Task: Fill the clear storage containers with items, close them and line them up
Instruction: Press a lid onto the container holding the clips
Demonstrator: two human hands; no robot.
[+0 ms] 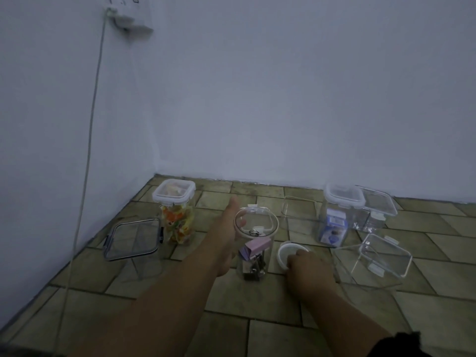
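Note:
A clear round-cornered jar (255, 256) with binder clips and a pink item inside stands on the tiled floor, its clear lid (256, 222) on top. My left hand (229, 233) is wrapped around the jar's left side near the lid. My right hand (306, 264) rests on a small white round lid or cup (286, 253) just right of the jar. A closed jar of colourful items (177, 215) stands at the back left. A closed container with a blue box (334, 220) stands at the back right.
An empty clear container with a dark-rimmed lid (134, 240) stands at the left. Other empty clear containers sit at the back middle (296, 210), back right (373, 212) and right (373, 258). A white cable (85, 176) hangs down the left wall.

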